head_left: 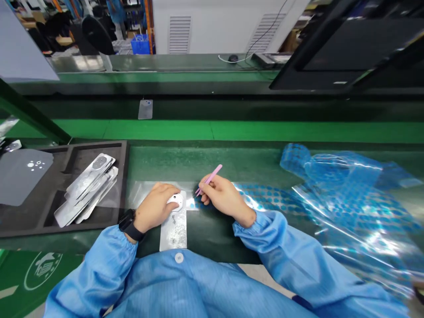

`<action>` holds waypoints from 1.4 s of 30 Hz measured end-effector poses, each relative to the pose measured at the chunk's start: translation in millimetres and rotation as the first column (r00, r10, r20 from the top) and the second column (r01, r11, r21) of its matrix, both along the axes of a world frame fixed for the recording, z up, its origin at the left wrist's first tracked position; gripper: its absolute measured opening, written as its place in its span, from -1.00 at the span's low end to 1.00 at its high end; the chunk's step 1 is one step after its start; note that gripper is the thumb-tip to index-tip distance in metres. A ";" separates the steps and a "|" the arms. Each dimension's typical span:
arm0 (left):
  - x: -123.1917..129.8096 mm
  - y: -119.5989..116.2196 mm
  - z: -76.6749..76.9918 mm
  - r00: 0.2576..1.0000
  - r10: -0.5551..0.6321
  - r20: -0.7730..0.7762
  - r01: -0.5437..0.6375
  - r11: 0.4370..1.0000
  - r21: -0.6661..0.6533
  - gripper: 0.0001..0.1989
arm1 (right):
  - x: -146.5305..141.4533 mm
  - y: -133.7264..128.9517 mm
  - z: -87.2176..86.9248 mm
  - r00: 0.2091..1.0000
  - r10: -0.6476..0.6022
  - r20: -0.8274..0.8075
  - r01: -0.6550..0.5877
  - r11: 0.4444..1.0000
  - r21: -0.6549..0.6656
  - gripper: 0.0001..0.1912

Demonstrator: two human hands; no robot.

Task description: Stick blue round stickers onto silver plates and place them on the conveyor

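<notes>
My left hand [154,207] grips a small white oval piece [175,202] with a dark hole in it, resting over a silver metal plate [173,230] with a mottled surface. My right hand [221,198] pinches pink tweezers [210,179], their tips pointing down and left toward the white piece and not touching it. Under both hands lies a clear plastic film [145,194] on the green work mat [212,161]. A black watch [130,224] sits on my left wrist, and blue sleeves cover both forearms.
A black foam tray [92,152] at left holds a stack of silver plates [86,190] and a grey sheet [23,176]. Crumpled blue-dotted transparent film [347,207] spreads on the right. A conveyor belt [212,131] beyond carries one plate [145,109]. A monitor [347,44] overhangs the upper right.
</notes>
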State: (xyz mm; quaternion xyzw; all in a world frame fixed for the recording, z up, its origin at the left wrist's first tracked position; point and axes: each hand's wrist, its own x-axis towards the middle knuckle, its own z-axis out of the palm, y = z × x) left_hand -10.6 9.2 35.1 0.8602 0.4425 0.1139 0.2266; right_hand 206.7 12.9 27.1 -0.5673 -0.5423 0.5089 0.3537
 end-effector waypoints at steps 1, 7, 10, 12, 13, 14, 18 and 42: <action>-0.9 0.0 -0.8 1.000 -0.005 0.002 0.005 1.000 0.004 -0.71 | -1.1 -3.0 -1.8 1.000 -0.001 -0.014 0.001 1.000 -0.013 -0.83; -5.8 -0.5 -2.9 1.000 -0.011 0.007 0.011 1.000 0.017 -0.75 | 1.6 -9.4 -9.8 0.994 0.093 0.059 -0.096 0.994 0.058 -0.88; -5.8 -1.1 -3.9 1.000 -0.016 0.010 0.016 0.999 0.029 -0.74 | 3.4 -9.1 -9.3 0.980 0.125 0.157 -0.142 0.984 0.106 -0.89; -4.9 -1.2 -4.5 1.000 -0.019 0.011 0.019 0.999 0.040 -0.73 | 3.0 -8.8 -8.2 0.976 0.118 0.185 -0.137 0.986 0.095 -0.89; -4.3 -1.2 -4.7 1.000 -0.020 0.011 0.020 0.999 0.045 -0.72 | 2.5 -8.5 -7.5 0.975 0.113 0.189 -0.130 0.988 0.082 -0.89; -3.5 -1.0 -4.7 1.000 -0.022 0.009 0.021 0.999 0.048 -0.72 | 2.0 -8.0 -6.7 0.976 0.109 0.189 -0.124 0.990 0.069 -0.89; 0.8 -0.2 -3.4 1.000 -0.027 0.001 0.026 0.999 0.044 -0.70 | 0.6 -5.1 -3.9 0.978 0.132 0.164 -0.136 0.991 0.009 -0.91; 4.4 -8.3 -13.0 0.998 0.045 -0.045 -0.041 0.995 0.090 -0.70 | -0.2 1.6 2.3 0.972 0.170 0.161 -0.159 0.984 -0.083 -0.91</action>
